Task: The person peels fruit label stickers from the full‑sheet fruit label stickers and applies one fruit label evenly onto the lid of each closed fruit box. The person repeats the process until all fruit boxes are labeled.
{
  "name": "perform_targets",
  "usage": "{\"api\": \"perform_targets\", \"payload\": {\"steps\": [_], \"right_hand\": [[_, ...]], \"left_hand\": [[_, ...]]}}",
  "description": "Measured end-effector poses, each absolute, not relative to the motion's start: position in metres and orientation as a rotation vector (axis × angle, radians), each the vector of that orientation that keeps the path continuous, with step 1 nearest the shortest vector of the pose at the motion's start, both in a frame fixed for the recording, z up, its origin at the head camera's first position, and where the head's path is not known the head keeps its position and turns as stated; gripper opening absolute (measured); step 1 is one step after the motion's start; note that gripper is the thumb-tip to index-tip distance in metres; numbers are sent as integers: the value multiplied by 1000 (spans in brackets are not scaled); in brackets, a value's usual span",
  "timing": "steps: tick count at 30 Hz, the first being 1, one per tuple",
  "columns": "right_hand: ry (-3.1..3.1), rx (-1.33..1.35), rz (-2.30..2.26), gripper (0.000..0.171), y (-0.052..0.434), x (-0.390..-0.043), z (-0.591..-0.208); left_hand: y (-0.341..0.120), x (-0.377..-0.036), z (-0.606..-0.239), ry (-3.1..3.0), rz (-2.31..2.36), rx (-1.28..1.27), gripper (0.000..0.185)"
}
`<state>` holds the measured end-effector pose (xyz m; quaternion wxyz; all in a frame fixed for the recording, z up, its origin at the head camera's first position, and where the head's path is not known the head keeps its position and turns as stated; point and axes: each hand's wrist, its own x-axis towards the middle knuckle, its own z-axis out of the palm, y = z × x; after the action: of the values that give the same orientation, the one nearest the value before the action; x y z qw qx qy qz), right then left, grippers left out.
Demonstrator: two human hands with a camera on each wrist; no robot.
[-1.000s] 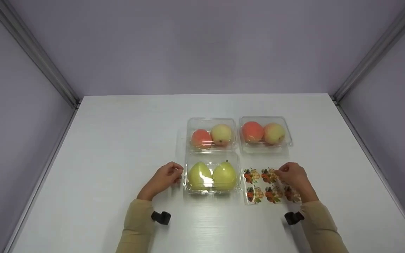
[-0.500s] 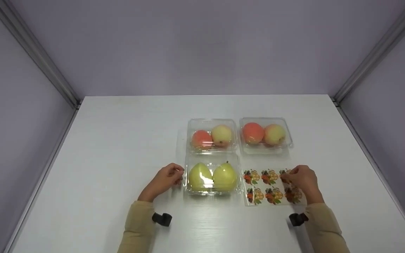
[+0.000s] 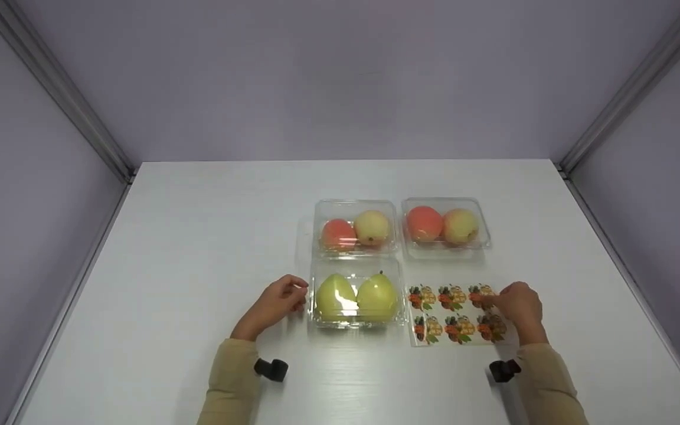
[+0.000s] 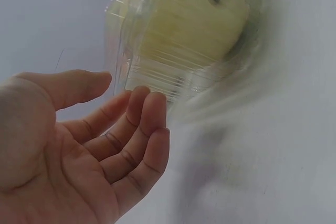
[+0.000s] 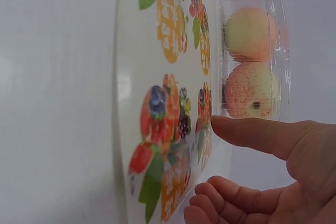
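Observation:
A clear plastic box with two green pears [image 3: 356, 298] [image 4: 178, 30] stands closed near the table's front. My left hand [image 3: 298, 295] [image 4: 121, 98] sits by its left wall with loosely curled fingers and holds nothing; I cannot tell whether the fingertips touch the box. To the right of the box lies a clear sticker sheet [image 3: 446, 313] [image 5: 163, 103] with two rows of fruit stickers. My right hand [image 3: 502, 301] [image 5: 220, 161] rests at the sheet's top right sticker. One digit tip touches the sticker's edge, and the other fingers curl loosely below it.
Two more closed clear boxes stand behind, each with a red and a yellowish fruit: one behind the pears [image 3: 355, 229], one behind the sheet [image 3: 445, 225] [image 5: 252, 61]. The white table [image 3: 198, 236] is walled in lilac on three sides.
My right hand has slid to the right along the sheet's top row, from the middle sticker to the right one. The left hand has stayed by the pear box.

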<state>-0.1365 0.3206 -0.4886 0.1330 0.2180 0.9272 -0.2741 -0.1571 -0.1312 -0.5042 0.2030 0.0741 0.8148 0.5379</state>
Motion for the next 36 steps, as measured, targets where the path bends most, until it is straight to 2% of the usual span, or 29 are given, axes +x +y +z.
{"api": "perform_targets", "payload": {"steps": [4,21,29,36], "right_hand": [[2672,611,-779,60,321,-138,-492],[2662,625,-786,56,321,-140,-495],[2686,617,-845,39,324,-137,-495],[2634,660,-886,42,324,-140,-497]], "left_hand": [[-131,-157,-505,2266,1512,188,31],[-134,-158,-500,2277,1511,193,32],[-131,-159,-501,2326,1523,118,28],[-133,-158,-499,2332,1557,105,27]]}}
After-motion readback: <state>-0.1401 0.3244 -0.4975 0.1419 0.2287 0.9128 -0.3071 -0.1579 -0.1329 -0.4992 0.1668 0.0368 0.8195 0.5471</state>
